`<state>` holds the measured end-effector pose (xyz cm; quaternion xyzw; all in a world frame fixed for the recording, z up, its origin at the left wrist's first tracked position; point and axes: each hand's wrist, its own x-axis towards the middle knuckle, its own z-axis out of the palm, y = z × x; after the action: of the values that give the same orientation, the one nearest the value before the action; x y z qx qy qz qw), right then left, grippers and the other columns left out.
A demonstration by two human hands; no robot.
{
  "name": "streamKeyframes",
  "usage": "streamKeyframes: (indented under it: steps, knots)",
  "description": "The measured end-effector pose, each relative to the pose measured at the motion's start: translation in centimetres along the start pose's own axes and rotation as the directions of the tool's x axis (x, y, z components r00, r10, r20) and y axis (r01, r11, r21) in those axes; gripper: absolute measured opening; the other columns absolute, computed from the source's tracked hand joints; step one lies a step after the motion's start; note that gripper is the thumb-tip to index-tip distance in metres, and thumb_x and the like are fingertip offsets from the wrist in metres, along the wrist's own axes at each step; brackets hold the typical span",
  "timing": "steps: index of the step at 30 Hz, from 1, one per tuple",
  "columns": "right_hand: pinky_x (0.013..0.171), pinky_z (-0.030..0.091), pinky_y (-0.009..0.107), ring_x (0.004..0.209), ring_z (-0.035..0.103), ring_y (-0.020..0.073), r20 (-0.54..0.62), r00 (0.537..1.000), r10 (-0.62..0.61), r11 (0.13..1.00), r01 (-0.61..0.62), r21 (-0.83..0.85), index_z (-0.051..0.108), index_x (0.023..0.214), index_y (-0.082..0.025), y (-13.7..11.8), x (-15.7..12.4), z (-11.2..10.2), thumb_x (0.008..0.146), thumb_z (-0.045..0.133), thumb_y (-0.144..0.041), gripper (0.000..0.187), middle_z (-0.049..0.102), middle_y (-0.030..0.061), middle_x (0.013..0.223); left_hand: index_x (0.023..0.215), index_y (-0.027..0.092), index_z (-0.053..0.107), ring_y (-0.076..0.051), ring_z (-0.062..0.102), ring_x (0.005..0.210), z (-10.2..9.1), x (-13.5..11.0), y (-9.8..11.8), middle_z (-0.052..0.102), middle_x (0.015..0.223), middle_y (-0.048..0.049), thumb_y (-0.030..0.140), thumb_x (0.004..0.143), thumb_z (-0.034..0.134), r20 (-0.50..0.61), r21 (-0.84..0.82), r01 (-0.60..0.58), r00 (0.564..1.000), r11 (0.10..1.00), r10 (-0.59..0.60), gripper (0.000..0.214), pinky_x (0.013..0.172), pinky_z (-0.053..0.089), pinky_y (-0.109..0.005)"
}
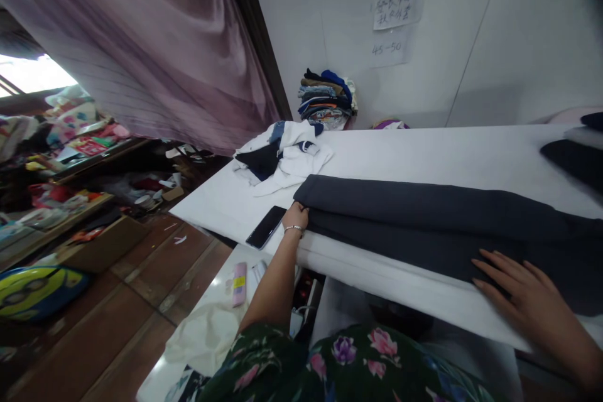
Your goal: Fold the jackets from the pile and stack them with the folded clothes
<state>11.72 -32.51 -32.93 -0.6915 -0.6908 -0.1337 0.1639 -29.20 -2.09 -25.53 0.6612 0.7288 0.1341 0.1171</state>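
Head view shows your left hand point(296, 217) at the left end of the dark grey trousers point(414, 206), its grip closed on their edge, while your right hand point(522, 286) lies palm down on them farther right, its grip open with the fingers spread. You have the trousers stretched lengthwise along the near side of the white surface point(424, 154), their right end running out of view. Just beside your left hand lies a dark-screened smartphone point(266, 227), with a heap of white and dark garments point(294, 154) beyond it, and a stack of folded clothes point(325, 100) stands near the wall point(452, 31).
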Motion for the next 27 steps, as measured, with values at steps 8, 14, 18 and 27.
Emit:
streamKeyframes:
  steps: [8, 14, 18, 27]
  knots:
    - [0.097, 0.041, 0.055, 0.123, 0.051, 0.0318, -0.008, 1.0, -0.017, 0.998, 0.017, 0.057, 0.061, 0.123, -0.029, 0.3, -0.4, 0.1, 0.085, 0.042, -0.058, 0.052, 0.056, 0.006, 0.133, 0.093, 0.021, 0.063, -0.025, 0.063, 0.095, -0.3, 0.0, -0.3, 0.068, 0.1, -0.0107, 0.026, 0.083, 0.049, -0.093, 0.059, -0.007, 0.996, 0.998, 0.012, 0.018, 0.076, 0.046, -0.034]
    - [0.107, 0.032, 0.052, 0.136, 0.033, 0.0298, -0.015, 1.0, 0.027, 0.997, -0.026, 0.079, 0.06, 0.125, -0.024, -1.4, 5.1, -1.3, 0.09, 0.036, -0.057, 0.054, 0.043, 0.0091, 0.145, 0.102, 0.016, 0.064, -0.019, 0.057, 0.105, 0.0, -0.1, 2.6, 0.066, 0.107, -0.009, 0.024, 0.089, 0.045, -0.351, 0.048, -0.519, 0.791, 0.854, 0.501, 0.024, 0.095, 0.042, -0.029]
    - [0.108, 0.027, 0.055, 0.137, 0.03, 0.0315, 0.058, 0.988, 0.143, 0.99, -0.144, -0.002, 0.052, 0.133, -0.022, -0.3, 8.4, 0.1, 0.09, 0.034, -0.057, 0.059, 0.039, 0.0119, 0.147, 0.121, 0.015, 0.059, -0.023, 0.045, 0.127, 2.3, 0.0, 5.3, 0.055, 0.134, -0.0109, 0.037, 0.091, 0.047, -0.105, 0.138, -0.618, 0.768, 0.774, 0.632, 0.038, 0.107, 0.033, -0.036]
    - [0.112, 0.024, 0.047, 0.136, 0.034, 0.0266, 0.168, 0.958, 0.234, 0.97, -0.242, 0.03, 0.047, 0.138, -0.02, 0.2, 8.6, 0.4, 0.091, 0.036, -0.055, 0.059, 0.042, 0.0112, 0.145, 0.135, 0.015, 0.049, -0.026, 0.032, 0.137, 4.4, 0.5, 5.0, 0.043, 0.145, -0.011, 0.041, 0.095, 0.035, -0.022, 0.323, -0.541, 0.816, 0.776, 0.578, 0.05, 0.11, 0.026, -0.045]
